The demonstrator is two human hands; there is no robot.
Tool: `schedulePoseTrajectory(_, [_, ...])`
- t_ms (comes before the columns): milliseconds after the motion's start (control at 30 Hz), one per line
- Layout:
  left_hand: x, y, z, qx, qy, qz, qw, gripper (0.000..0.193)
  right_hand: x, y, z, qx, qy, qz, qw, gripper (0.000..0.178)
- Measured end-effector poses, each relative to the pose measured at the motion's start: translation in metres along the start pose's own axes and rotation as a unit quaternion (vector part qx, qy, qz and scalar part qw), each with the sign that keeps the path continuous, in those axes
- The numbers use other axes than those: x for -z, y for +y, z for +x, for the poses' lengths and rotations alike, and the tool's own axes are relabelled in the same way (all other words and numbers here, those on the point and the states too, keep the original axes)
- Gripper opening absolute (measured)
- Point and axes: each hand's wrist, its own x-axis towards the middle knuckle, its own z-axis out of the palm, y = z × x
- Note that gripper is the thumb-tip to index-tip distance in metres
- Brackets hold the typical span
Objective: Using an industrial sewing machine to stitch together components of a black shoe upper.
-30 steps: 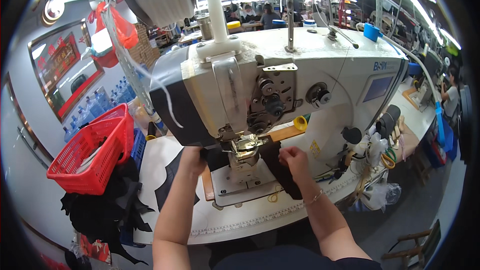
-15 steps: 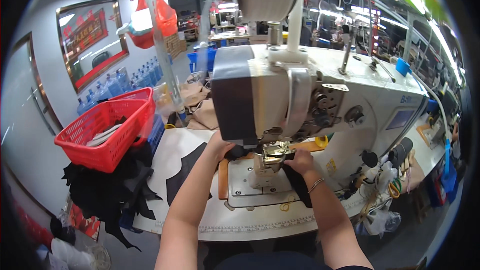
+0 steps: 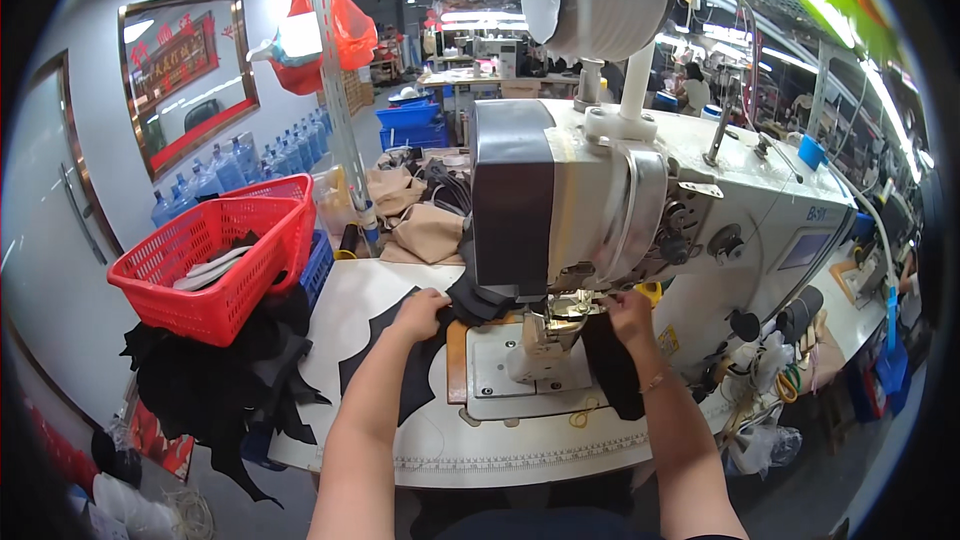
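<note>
A white sewing machine (image 3: 695, 155) with a dark front cover stands over the table. Just left of its metal bed plate, my left hand (image 3: 420, 316) is closed on the edge of a black fabric piece (image 3: 415, 380) lying flat. Folded black material (image 3: 478, 302) lies beyond that hand, beside the machine's head. On the other side of the presser foot (image 3: 572, 308), my right hand (image 3: 628, 318) pinches a narrow black fabric strip (image 3: 612, 370), whose near end hangs toward me. My fingertips are close to the foot, and the machine partly hides the material there.
Red baskets (image 3: 210, 270) stand at the left above a heap of black scraps (image 3: 215, 380). Tan fabric (image 3: 425, 235) is piled behind the table. A large thread spool (image 3: 600, 0) sits above the machine. Thread cones and bags (image 3: 765, 380) crowd the right side.
My left hand has moved left, away from the machine's head. My right hand has shifted slightly up, still beside the foot. The view has turned, so the machine sits further right.
</note>
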Motion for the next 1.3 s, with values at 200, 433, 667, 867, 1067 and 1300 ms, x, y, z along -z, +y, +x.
schedulePoseTrajectory(200, [0.024,-0.05,-0.04,-0.044,0.256,-0.301,0.918,0.015,0.085,-0.042,-0.045,-0.126,0.027,0.359,0.924,0.015])
schedulePoseTrajectory(433, [0.161,0.041,-0.116,-0.138,0.512,-0.297,0.794,0.028,0.103,-0.116,-0.081,-0.092,-0.175,0.277,0.94,0.009])
schedulePoseTrajectory(667, [0.138,0.174,-0.118,-0.236,0.311,0.054,0.919,0.013,0.005,-0.155,-0.091,0.102,-0.135,0.224,0.96,0.02])
schedulePoseTrajectory(867, [0.135,0.189,-0.111,-0.144,0.261,-0.116,0.947,0.016,0.0,-0.169,-0.097,0.076,-0.149,0.4,0.901,0.011])
schedulePoseTrajectory(1067, [0.134,0.183,-0.106,-0.103,0.17,-0.219,0.955,0.015,0.01,-0.166,-0.097,0.042,-0.168,0.384,0.907,0.016])
schedulePoseTrajectory(1300, [0.129,0.185,-0.108,-0.107,0.176,-0.243,0.948,0.014,0.007,-0.16,-0.1,0.052,-0.174,0.347,0.92,0.017])
